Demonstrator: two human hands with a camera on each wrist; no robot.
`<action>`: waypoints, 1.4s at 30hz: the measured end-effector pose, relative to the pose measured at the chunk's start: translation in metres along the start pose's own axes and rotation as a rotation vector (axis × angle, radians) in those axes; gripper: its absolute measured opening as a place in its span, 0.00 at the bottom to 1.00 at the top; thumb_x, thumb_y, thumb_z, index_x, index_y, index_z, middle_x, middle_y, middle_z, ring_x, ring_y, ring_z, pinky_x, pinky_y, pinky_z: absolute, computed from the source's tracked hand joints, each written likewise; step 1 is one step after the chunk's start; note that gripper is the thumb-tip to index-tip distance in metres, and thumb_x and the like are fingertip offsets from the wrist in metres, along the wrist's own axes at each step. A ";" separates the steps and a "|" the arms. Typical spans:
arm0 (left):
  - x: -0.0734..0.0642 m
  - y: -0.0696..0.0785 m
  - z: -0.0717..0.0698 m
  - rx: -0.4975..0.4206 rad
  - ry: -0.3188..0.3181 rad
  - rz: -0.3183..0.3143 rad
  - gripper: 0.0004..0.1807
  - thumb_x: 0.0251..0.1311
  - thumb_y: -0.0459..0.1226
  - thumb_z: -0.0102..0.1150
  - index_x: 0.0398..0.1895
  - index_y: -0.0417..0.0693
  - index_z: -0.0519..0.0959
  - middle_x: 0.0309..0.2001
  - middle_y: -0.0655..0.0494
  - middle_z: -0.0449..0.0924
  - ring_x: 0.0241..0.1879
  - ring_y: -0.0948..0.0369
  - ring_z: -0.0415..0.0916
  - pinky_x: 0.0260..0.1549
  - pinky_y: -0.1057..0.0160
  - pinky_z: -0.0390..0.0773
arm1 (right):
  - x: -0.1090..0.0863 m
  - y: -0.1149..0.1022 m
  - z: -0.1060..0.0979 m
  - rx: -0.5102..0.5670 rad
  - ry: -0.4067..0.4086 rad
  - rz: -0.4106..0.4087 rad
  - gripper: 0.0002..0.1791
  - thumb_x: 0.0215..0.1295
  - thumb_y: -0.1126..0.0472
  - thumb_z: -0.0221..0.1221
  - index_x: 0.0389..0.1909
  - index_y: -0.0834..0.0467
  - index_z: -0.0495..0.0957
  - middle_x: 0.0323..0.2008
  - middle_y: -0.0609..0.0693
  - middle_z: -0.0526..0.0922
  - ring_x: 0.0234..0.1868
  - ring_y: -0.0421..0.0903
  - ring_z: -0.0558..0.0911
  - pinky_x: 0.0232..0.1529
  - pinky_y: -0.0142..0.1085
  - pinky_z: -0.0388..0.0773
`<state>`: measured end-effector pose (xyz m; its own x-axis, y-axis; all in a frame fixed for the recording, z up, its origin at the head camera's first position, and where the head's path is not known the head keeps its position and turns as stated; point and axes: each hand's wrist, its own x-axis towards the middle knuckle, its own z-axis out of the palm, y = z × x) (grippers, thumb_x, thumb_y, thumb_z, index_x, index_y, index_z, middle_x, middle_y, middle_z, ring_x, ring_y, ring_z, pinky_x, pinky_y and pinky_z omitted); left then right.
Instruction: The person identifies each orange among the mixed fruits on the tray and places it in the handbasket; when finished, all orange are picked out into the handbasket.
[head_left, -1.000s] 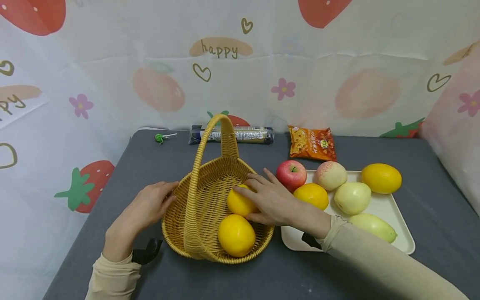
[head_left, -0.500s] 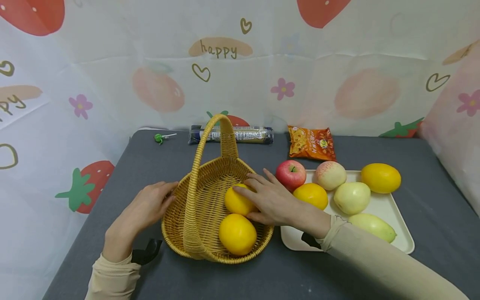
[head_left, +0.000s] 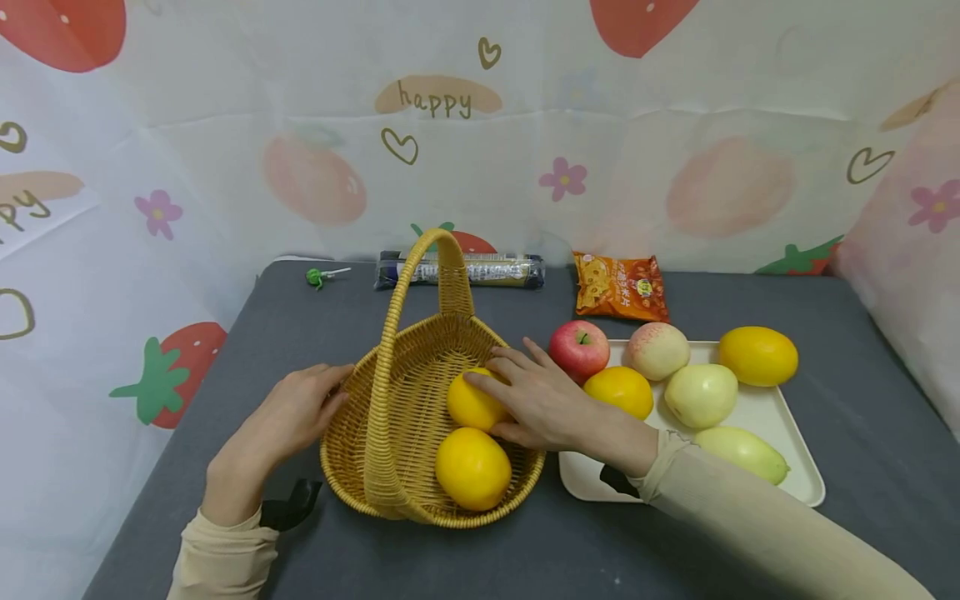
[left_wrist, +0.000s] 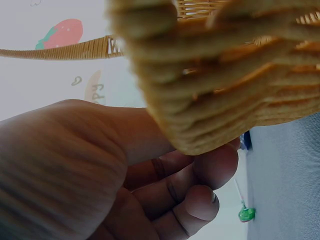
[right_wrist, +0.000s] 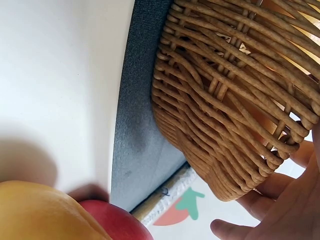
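A wicker basket (head_left: 420, 417) with a tall arched handle stands in the middle of the table, two round yellow fruits inside it. My left hand (head_left: 296, 412) holds the basket's left rim; in the left wrist view its fingers (left_wrist: 212, 167) curl below the woven edge. Over the right rim reaches my right hand (head_left: 543, 400), its index finger and thumb around the farther yellow fruit (head_left: 472, 400). The nearer yellow fruit (head_left: 473, 469) lies free at the front of the basket. The basket wall (right_wrist: 235, 100) hides part of the right hand's fingers in the right wrist view.
Right of the basket, a white tray (head_left: 798, 467) bears a yellow fruit (head_left: 622, 390), a peach (head_left: 658, 350) and several other fruits; a red apple (head_left: 579, 350) sits at its corner. Behind are an orange snack bag (head_left: 621, 287), a long wrapped pack (head_left: 502, 271) and a green lollipop (head_left: 315, 277).
The farther yellow fruit has shifted slightly left under my right hand, and the nearer one has moved a little. Both hands and the basket have stayed in place.
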<state>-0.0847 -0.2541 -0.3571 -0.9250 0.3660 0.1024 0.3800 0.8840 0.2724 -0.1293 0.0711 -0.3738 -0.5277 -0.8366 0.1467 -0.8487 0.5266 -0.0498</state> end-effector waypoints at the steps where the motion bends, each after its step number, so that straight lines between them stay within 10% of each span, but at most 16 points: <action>1: 0.000 0.000 0.000 0.001 0.000 0.000 0.18 0.63 0.30 0.59 0.56 0.32 0.77 0.44 0.39 0.83 0.41 0.46 0.82 0.39 0.48 0.82 | 0.000 0.000 0.000 -0.001 0.000 0.000 0.37 0.59 0.44 0.66 0.67 0.52 0.69 0.61 0.57 0.76 0.66 0.56 0.71 0.69 0.61 0.62; 27: 0.000 -0.001 0.000 -0.011 -0.009 -0.006 0.18 0.63 0.30 0.59 0.56 0.33 0.77 0.42 0.41 0.83 0.39 0.49 0.82 0.38 0.50 0.82 | -0.018 0.027 -0.035 0.078 0.264 0.017 0.24 0.60 0.58 0.66 0.58 0.57 0.77 0.53 0.55 0.80 0.57 0.53 0.78 0.59 0.47 0.77; 42: 0.000 -0.002 0.000 -0.018 -0.014 -0.007 0.18 0.63 0.30 0.59 0.56 0.33 0.77 0.43 0.42 0.83 0.39 0.50 0.82 0.40 0.49 0.83 | -0.080 0.095 -0.069 0.015 0.306 0.305 0.26 0.57 0.61 0.67 0.58 0.59 0.76 0.54 0.61 0.79 0.52 0.60 0.79 0.40 0.55 0.81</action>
<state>-0.0852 -0.2560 -0.3579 -0.9272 0.3643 0.0875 0.3736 0.8810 0.2902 -0.1651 0.1988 -0.3217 -0.7218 -0.5583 0.4090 -0.6567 0.7390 -0.1502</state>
